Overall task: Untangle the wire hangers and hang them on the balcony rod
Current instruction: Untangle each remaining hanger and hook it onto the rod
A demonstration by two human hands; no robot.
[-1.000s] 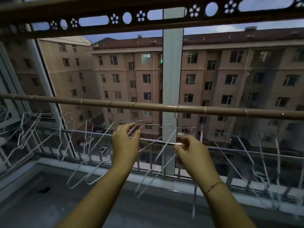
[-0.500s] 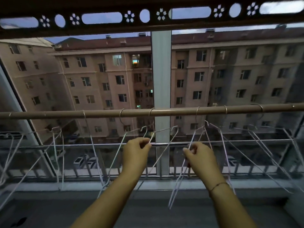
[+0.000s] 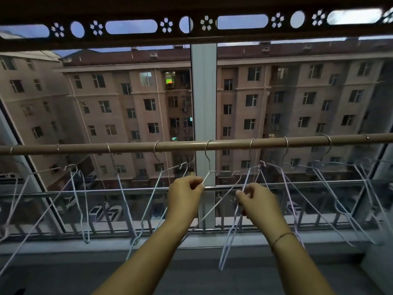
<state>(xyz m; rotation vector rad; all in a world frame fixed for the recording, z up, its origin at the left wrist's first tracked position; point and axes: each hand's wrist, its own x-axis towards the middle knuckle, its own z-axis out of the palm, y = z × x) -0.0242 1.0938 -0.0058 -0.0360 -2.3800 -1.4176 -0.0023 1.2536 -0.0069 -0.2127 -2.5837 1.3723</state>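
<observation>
Thin, pale wire hangers (image 3: 220, 171) hang by their hooks, slanting, along the tan balcony rod (image 3: 131, 147), while the left hand (image 3: 185, 195) pinches one hanger's wire and the right hand (image 3: 258, 202) curls around the neighbouring hanger's wires.

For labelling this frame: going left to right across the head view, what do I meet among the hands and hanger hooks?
Hook of a hung hanger → left hand → right hand → hook of another hung hanger, far right.
</observation>
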